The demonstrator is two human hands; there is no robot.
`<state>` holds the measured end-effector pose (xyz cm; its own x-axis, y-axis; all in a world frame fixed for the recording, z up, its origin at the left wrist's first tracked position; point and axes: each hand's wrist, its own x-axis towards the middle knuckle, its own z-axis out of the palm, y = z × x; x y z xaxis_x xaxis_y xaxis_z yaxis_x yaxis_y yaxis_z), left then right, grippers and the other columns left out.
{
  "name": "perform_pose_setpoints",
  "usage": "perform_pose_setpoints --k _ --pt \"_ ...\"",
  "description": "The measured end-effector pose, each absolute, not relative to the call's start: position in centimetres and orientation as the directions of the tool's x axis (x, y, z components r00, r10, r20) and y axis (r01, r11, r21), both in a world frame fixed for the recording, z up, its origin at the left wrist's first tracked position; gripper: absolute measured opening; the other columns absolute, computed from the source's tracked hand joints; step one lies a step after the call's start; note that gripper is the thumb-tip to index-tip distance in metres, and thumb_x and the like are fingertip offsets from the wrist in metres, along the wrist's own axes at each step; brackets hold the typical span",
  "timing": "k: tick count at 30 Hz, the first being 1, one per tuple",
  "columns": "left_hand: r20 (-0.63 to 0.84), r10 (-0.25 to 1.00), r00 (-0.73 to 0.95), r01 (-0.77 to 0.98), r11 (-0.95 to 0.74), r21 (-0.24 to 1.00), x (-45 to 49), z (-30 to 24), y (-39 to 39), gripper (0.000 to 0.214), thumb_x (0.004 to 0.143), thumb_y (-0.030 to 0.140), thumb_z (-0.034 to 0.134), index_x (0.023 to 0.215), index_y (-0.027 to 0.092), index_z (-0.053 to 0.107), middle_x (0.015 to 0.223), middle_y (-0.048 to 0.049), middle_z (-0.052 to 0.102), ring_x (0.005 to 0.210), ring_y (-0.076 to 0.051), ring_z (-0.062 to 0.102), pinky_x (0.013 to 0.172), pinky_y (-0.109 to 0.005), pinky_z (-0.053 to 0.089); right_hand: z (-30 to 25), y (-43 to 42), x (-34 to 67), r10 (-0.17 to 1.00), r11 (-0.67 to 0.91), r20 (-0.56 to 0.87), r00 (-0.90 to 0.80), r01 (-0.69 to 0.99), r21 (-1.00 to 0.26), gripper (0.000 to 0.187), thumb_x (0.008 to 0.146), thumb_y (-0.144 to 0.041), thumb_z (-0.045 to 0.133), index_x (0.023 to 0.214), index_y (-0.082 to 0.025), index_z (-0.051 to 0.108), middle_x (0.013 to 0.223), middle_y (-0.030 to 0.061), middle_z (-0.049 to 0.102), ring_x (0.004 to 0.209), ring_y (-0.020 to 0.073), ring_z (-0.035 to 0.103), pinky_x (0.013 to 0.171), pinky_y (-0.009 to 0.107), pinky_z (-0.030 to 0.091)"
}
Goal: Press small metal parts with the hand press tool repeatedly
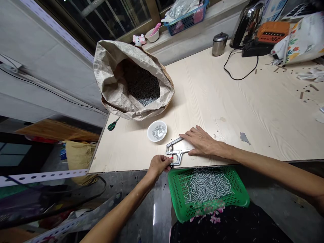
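A pair of silver snap-fastener pliers [179,153] with a spring and a red tip lies at the table's front edge, its handles spread apart. My right hand [199,141] grips those handles, fingers over the upper one and thumb by the lower. At the jaws, my left hand [160,164] is closed in a pinch; whatever it holds is too small and hidden to name. Just behind the pliers stands a white bowl [150,132] with small metal pieces in it. Below the table edge, a green plastic basket [178,202] holds a heap of small silver springs [207,185].
A large woven sack [108,77], its mouth rolled back, contains many dark metal pieces. Green-handled scissors [111,126] lie left of it. Farther back are a lidded metal canister [219,44], a kettle [246,23], an orange box [272,32] and a looping black cable [236,79].
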<state>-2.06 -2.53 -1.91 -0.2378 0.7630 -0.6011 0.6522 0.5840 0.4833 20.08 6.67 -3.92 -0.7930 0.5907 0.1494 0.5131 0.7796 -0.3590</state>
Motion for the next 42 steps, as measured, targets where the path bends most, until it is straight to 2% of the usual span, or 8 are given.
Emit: perform_pose_setpoints --k 6,13,19,25,28,31,36,42 --pt "-0.007 0.983 0.183 0.914 -0.168 0.368 0.4 -2.4 -2.2 0.042 0.081 0.03 0.064 0.12 0.018 0.054 0.131 -0.0143 0.051 0.121 -0.029 0.048 0.096 -0.045 0.045 -4.7 5.7 19.7 0.592 0.775 0.194 -0.783 0.485 -0.405 0.069 0.076 -0.034 0.074 0.134 -0.017 0.041 0.104 0.0107 0.062 0.093 0.0257 0.05 0.079 0.038 0.04" --pt "-0.166 0.839 0.517 0.844 -0.468 0.262 1.3 -2.3 2.4 0.058 0.083 0.031 0.064 0.134 0.016 0.041 0.123 -0.0134 0.055 0.107 -0.027 0.051 0.093 -0.043 0.044 -4.2 5.2 20.8 0.642 0.739 0.17 -0.747 0.544 -0.398 0.057 0.071 -0.036 0.077 0.117 -0.013 0.052 0.105 0.0128 0.058 0.093 0.0254 0.05 0.078 0.037 0.043" --pt "-0.129 0.865 0.484 0.853 -0.435 0.288 1.8 -2.8 2.3 0.021 0.09 0.03 0.053 0.104 0.016 0.06 0.095 -0.0092 0.061 0.092 -0.024 0.054 0.081 -0.038 0.047 -5.4 5.5 20.0 0.643 0.751 0.137 -0.753 0.586 -0.304 0.011 0.087 -0.026 0.06 0.084 -0.016 0.06 0.084 0.0072 0.059 0.08 0.0204 0.05 0.071 0.033 0.04" --pt "-0.033 0.907 0.421 0.871 -0.394 0.293 1.9 -3.5 1.6 0.023 0.09 0.031 0.055 0.107 0.018 0.061 0.1 -0.0092 0.064 0.096 -0.023 0.056 0.082 -0.037 0.048 -6.0 5.5 20.1 0.633 0.763 0.179 -0.754 0.567 -0.31 0.012 0.089 -0.029 0.058 0.093 -0.018 0.06 0.091 0.0073 0.062 0.086 0.0219 0.053 0.075 0.036 0.044" --pt "0.102 0.938 0.33 0.872 -0.345 0.348 0.6 -2.7 0.7 0.04 0.087 0.034 0.059 0.124 0.018 0.054 0.12 -0.0126 0.058 0.109 -0.024 0.054 0.09 -0.038 0.047 -5.2 5.0 21.1 0.642 0.758 0.261 -0.721 0.549 -0.35 0.044 0.082 -0.036 0.068 0.119 -0.019 0.052 0.121 0.012 0.054 0.111 0.0286 0.047 0.086 0.043 0.044" --pt "0.172 0.981 0.091 0.909 -0.153 0.388 -1.4 -1.5 -0.7 0.03 0.09 0.035 0.053 0.112 0.017 0.062 0.11 -0.0108 0.061 0.103 -0.023 0.057 0.087 -0.035 0.046 -4.8 4.3 21.7 0.646 0.75 0.274 -0.713 0.523 -0.406 0.056 0.079 -0.039 0.07 0.126 -0.018 0.048 0.126 0.0133 0.051 0.114 0.0298 0.044 0.088 0.044 0.042" --pt "-0.165 0.971 -0.173 0.919 0.219 0.328 -3.0 -0.4 -2.2 0.029 0.082 0.041 0.058 0.069 0.016 0.067 0.075 -0.0052 0.065 0.075 -0.019 0.059 0.067 -0.028 0.041 -5.5 3.7 20.7 0.654 0.736 0.236 -0.719 0.53 -0.422 0.027 0.087 -0.032 0.061 0.11 -0.018 0.058 0.101 0.0084 0.058 0.09 0.0228 0.047 0.076 0.035 0.039" --pt "-0.526 0.814 -0.246 0.859 0.435 0.272 -1.8 -1.1 -0.6 0.026 0.07 0.037 0.066 0.056 0.017 0.062 0.054 0.0006 0.058 0.06 -0.015 0.055 0.056 -0.025 0.031 -7.6 3.6 18.7 0.643 0.761 0.246 -0.726 0.569 -0.312 0.008 0.091 -0.023 0.055 0.09 -0.017 0.059 0.089 0.0052 0.059 0.084 0.0202 0.046 0.072 0.032 0.03"
